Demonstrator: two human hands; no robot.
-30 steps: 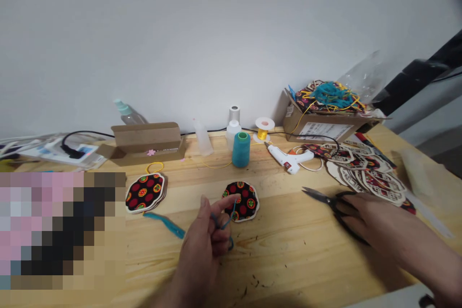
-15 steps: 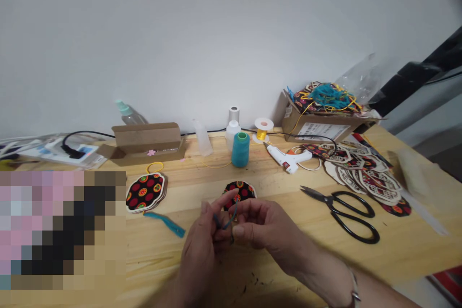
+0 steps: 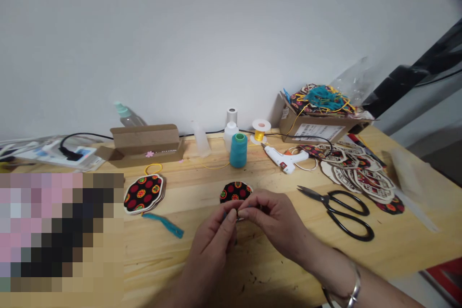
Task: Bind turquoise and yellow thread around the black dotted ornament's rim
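Both hands meet over the near middle of the table, fingertips pinched close together. My left hand is closed on a strand of teal thread, of which only a small bit shows. My right hand pinches at the same thread, its thumb and forefinger touching the left fingertips. Just behind them lies a black patterned fabric piece with red and orange flowers, partly covered by the right hand. A teal thread spool stands farther back. To the left, a teal tassel hangs off a stack of patterned pieces.
Black-handled scissors lie right of my hands. Behind them are a white glue gun and a yellow thread reel. Patterned cutouts pile up at right beside a full cardboard box. An open carton stands back left.
The fingertips have drawn together, and the teal loop that showed between them is now mostly hidden. My left thumb has come down onto the fingers. The view has shifted slightly.
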